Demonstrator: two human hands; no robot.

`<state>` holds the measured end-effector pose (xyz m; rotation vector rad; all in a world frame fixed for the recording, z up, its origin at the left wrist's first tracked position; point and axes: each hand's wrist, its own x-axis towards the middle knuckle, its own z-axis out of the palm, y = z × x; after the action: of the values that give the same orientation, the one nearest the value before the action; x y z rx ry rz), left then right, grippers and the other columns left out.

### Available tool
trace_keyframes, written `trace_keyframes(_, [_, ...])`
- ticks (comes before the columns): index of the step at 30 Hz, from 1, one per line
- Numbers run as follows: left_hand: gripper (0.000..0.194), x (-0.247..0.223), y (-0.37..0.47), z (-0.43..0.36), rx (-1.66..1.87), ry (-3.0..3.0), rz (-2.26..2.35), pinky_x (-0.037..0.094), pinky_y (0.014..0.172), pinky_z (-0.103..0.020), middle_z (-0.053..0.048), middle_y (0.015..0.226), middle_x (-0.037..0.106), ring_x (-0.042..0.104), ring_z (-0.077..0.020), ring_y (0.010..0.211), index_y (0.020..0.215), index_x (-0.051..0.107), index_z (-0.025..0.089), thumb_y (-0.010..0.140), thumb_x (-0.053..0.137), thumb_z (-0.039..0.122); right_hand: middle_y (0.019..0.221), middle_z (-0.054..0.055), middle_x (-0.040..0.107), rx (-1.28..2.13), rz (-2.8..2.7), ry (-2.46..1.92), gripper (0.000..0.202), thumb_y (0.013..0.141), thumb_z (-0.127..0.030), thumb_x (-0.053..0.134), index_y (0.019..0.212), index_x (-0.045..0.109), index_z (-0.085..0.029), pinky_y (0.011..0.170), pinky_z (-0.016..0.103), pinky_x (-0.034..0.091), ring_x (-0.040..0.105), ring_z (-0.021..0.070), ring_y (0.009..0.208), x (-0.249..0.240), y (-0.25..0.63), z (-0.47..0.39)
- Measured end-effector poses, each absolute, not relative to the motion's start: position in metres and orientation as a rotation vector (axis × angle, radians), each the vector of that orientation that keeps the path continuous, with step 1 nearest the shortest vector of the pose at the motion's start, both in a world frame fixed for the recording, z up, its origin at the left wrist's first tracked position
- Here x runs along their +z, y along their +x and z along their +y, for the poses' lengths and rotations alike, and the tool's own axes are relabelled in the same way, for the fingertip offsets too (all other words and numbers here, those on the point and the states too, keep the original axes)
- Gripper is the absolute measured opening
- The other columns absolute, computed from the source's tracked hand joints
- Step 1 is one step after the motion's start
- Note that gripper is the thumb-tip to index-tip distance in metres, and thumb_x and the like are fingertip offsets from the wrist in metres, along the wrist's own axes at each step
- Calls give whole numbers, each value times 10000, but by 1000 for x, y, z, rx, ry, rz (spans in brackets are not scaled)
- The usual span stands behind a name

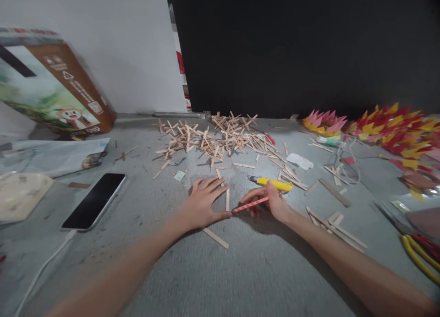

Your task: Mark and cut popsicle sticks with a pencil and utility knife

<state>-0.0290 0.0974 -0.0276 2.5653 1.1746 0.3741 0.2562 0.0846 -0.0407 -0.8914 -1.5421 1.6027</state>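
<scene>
My left hand [206, 201] lies palm down with its fingers spread. Its thumb and fingertips are close to an upright-lying wooden stick [227, 200], and a second flat stick [216, 239] comes out from under the palm. A thin pink-red pencil [250, 204] is held in my right hand [274, 201], its tip down by my left thumb and the lower end of the stick. Just beyond my right fingers lies a yellow utility knife [275, 184], its blade end pointing left. Whether my right hand touches the knife, I cannot tell.
A heap of crossed wooden sticks [206, 140] spreads at the back. Several loose sticks [337, 227] lie right, near yellow-handled scissors [412, 253]. Red and yellow paper shapes [395, 129] fill the far right. Left are a phone [96, 201] with a white cable and a box [58, 88].
</scene>
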Motion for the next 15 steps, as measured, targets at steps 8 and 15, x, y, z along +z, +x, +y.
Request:
trace_keyframes(8, [847, -29, -29, 98, 388, 2565, 1165, 151, 1280, -569, -83, 1658, 443, 362, -347, 1537, 1542, 513, 314, 868, 565, 824, 914, 94, 798, 1499, -1665, -922, 529, 1046, -614, 479, 1104, 813, -208, 721, 336, 582, 739, 222, 806, -26, 251, 87])
trace_keyframes(15, [819, -26, -29, 97, 392, 2557, 1162, 168, 1280, -567, -74, 1655, 447, 358, -347, 1539, 1562, 490, 329, 896, 548, 802, 982, 123, 781, 1553, -1669, -847, 606, 1043, -659, 432, 1111, 797, -180, 744, 344, 586, 741, 233, 854, -22, 251, 85])
